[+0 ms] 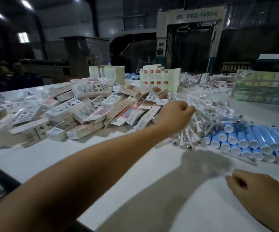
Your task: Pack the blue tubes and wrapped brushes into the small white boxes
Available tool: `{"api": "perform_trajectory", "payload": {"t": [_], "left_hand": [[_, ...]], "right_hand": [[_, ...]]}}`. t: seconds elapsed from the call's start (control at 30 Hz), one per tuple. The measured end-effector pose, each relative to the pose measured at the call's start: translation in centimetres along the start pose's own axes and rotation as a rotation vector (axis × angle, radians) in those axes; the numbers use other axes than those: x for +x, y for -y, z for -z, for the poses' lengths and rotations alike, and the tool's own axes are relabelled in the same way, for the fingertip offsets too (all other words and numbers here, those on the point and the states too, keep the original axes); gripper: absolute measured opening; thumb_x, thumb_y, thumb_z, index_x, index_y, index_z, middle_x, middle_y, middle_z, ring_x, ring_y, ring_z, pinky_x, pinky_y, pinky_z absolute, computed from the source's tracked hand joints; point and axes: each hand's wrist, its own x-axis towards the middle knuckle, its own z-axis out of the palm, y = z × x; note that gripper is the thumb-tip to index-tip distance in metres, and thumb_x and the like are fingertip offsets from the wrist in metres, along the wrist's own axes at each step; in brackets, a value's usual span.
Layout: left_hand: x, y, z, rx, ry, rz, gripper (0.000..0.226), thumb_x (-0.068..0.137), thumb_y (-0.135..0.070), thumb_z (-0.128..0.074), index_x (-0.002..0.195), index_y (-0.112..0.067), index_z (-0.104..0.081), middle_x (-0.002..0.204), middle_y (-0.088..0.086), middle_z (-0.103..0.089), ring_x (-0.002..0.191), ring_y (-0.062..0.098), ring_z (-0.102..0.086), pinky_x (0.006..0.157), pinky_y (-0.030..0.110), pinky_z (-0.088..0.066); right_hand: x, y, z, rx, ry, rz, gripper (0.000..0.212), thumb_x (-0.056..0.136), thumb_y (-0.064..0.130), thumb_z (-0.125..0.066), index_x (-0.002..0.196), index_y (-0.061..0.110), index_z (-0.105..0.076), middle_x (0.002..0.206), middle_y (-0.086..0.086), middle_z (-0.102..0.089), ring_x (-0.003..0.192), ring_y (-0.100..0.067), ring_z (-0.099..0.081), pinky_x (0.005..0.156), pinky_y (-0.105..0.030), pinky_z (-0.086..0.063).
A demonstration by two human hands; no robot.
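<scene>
A heap of small white boxes (pixel 78 113) covers the left and middle of the white table (pixel 78 158); several have open flaps. To its right lies a pile of clear-wrapped brushes (pixel 219 111). Blue tubes with white caps (pixel 252 139) lie in rows at the right. My left hand (pixel 177 117) reaches across to the brush pile, fingers closed on a bunch of wrapped brushes (pixel 186 138) that hangs below it. My right hand (pixel 261 195) hovers near the table's front right, fingers curled and pinching something thin and clear; motion blur hides what it is.
Stacks of flat unfolded cartons (pixel 158 77) and more white packs (pixel 106 72) stand at the back of the table. A green wrapped bundle (pixel 266 87) sits at the far right. Large machinery fills the dark hall behind.
</scene>
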Motion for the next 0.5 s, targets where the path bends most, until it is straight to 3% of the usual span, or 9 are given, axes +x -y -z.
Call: {"api": "perform_trajectory", "payload": {"t": [0.07, 0.13, 0.2, 0.27, 0.37, 0.5], "left_hand": [[2.5, 3.2, 4.3, 0.313, -0.052, 0.012, 0.033, 0.096, -0.03, -0.048, 0.064, -0.021, -0.047, 0.061, -0.004, -0.053, 0.049, 0.01, -0.045, 0.048, 0.023, -0.04], [4.1, 7.3, 8.5, 0.664, -0.102, 0.103, 0.021, 0.095, -0.029, -0.048, 0.077, -0.019, -0.052, 0.07, -0.005, -0.055, 0.058, 0.01, -0.051, 0.046, 0.023, -0.037], [4.8, 11.2, 11.9, 0.909, -0.106, 0.259, 0.016, 0.092, -0.033, -0.052, 0.094, -0.017, -0.053, 0.088, 0.001, -0.059, 0.076, 0.019, -0.057, 0.057, 0.029, -0.045], [5.1, 14.2, 13.5, 1.004, -0.047, 0.401, 0.035, 0.085, -0.044, -0.06, 0.105, -0.016, -0.056, 0.102, 0.007, -0.061, 0.088, 0.025, -0.057, 0.068, 0.034, -0.049], [5.3, 16.5, 13.7, 1.139, -0.031, 0.405, 0.056, 0.08, -0.063, -0.061, 0.112, -0.017, -0.058, 0.099, 0.007, -0.057, 0.089, 0.024, -0.053, 0.065, 0.033, -0.046], [5.7, 16.7, 12.8, 1.289, -0.059, 0.365, 0.038, 0.087, -0.037, -0.059, 0.116, -0.013, -0.058, 0.105, 0.008, -0.057, 0.099, 0.026, -0.054, 0.066, 0.034, -0.038]], "right_hand": [[0.3, 0.0, -0.2, 0.026, 0.039, 0.0, 0.039, 0.09, 0.045, -0.049, 0.06, 0.019, -0.045, 0.055, -0.004, -0.052, 0.057, -0.011, -0.055, 0.058, -0.027, -0.044], [0.5, 0.3, -0.3, 0.054, 0.044, -0.005, 0.039, 0.09, 0.045, -0.049, 0.06, 0.02, -0.042, 0.055, -0.004, -0.051, 0.057, -0.011, -0.055, 0.06, -0.026, -0.045], [0.6, 0.5, -0.3, 0.053, 0.014, -0.017, 0.039, 0.089, 0.046, -0.049, 0.062, 0.019, -0.043, 0.057, -0.003, -0.053, 0.059, -0.009, -0.055, 0.06, -0.023, -0.045], [0.5, 0.7, -0.2, 0.026, 0.0, -0.023, 0.038, 0.089, 0.047, -0.048, 0.066, 0.018, -0.045, 0.062, -0.003, -0.055, 0.061, -0.007, -0.054, 0.059, -0.02, -0.044], [0.2, 1.0, 0.0, -0.001, -0.009, -0.022, 0.039, 0.089, 0.049, -0.046, 0.065, 0.018, -0.04, 0.062, -0.004, -0.052, 0.06, -0.008, -0.051, 0.057, -0.019, -0.04], [0.1, 1.5, 0.5, -0.022, 0.018, -0.037, 0.042, 0.09, 0.047, -0.047, 0.06, 0.02, -0.035, 0.057, -0.004, -0.047, 0.057, -0.011, -0.046, 0.056, -0.022, -0.038]]}}
